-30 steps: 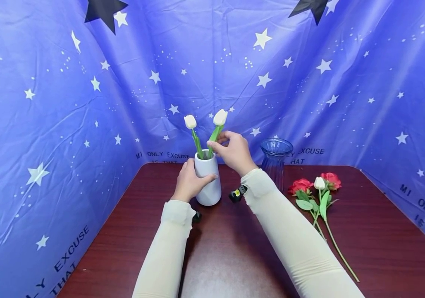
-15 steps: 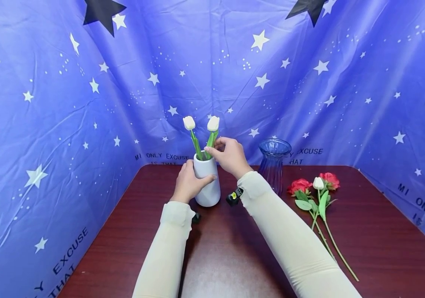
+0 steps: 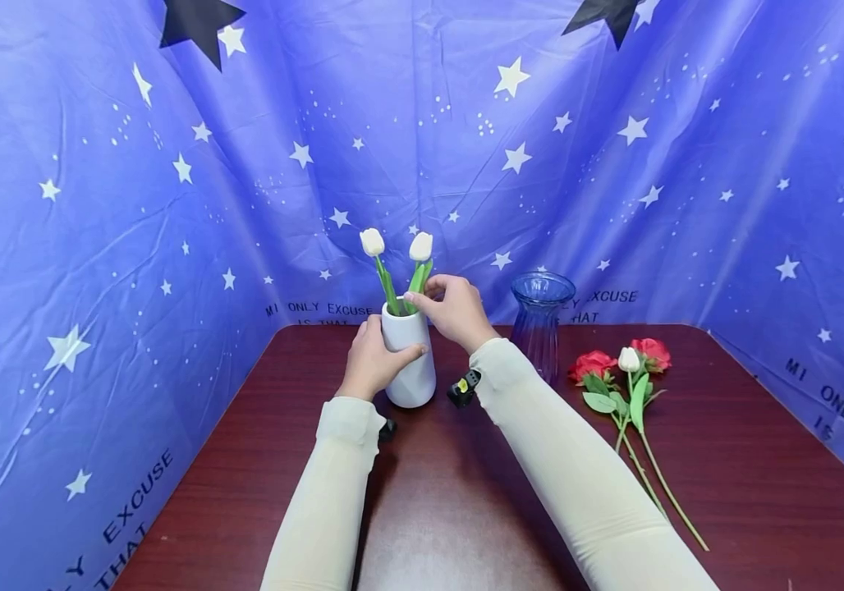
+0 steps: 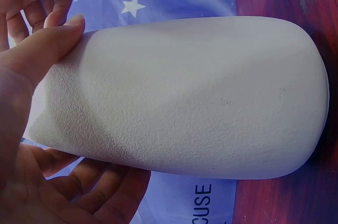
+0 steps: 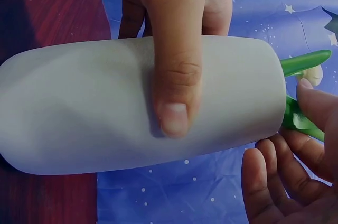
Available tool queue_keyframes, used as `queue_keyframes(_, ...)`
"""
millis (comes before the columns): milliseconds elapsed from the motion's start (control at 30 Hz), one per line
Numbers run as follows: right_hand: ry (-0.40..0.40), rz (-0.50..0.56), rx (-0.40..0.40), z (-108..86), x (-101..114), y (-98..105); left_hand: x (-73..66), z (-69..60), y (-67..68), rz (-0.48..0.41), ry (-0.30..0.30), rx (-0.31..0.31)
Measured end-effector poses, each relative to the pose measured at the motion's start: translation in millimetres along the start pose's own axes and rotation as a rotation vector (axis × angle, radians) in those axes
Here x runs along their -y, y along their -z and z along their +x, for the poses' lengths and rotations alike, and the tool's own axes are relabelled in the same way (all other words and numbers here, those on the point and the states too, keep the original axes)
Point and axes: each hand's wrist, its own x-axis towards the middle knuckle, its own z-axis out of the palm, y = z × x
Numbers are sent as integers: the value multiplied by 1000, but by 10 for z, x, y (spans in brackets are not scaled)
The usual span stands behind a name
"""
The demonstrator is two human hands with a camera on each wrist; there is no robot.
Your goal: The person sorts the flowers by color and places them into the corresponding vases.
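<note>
A white vase (image 3: 410, 361) stands upright on the table, with two white tulips (image 3: 372, 242) rising from its mouth. My left hand (image 3: 373, 361) grips the vase from the left side, thumb across its front, as the left wrist view also shows with the textured white vase (image 4: 190, 97) filling the frame. At the rim, my right hand (image 3: 457, 309) pinches the green stem and leaves of the right tulip (image 3: 420, 248). In the right wrist view, green leaves (image 5: 303, 118) pass between its thumb and fingers. Both stems' lower ends are hidden inside the vase.
A blue glass vase (image 3: 540, 320) stands right of the right hand. Further right, two red roses (image 3: 592, 366) and one white tulip (image 3: 630, 361) lie on the dark red-brown table (image 3: 496, 525). A blue star-patterned cloth (image 3: 422, 123) hangs around the table.
My right hand has moved down and slightly left, lowering the right tulip deeper into the white vase. The left hand keeps its hold on the vase.
</note>
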Motion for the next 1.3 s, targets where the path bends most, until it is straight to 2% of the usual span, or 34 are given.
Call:
queue_keyframes(300, -8, 31, -29, -12, -56, -85, 20, 14, -10, 8, -10, 0)
queue_keyframes(533, -52, 121, -23, -63, -91, -123, 16, 12, -31, 6, -22, 5)
queue_keyframes(733, -92, 198, -17, -89, -93, -150, 30, 17, -31, -66, -8, 35)
queue_keyframes(833, -96, 190, -24, -100, -111, -182, 38, 2, -32, -95, 13, 55)
queue_keyframes(1133, -64, 84, -63, -108, -106, -197, 7, -11, -20, -91, 25, 62)
queue_keyframes(1300, -88, 89, -77, -153, -66, -226, 1, -4, -13, -97, 31, 70)
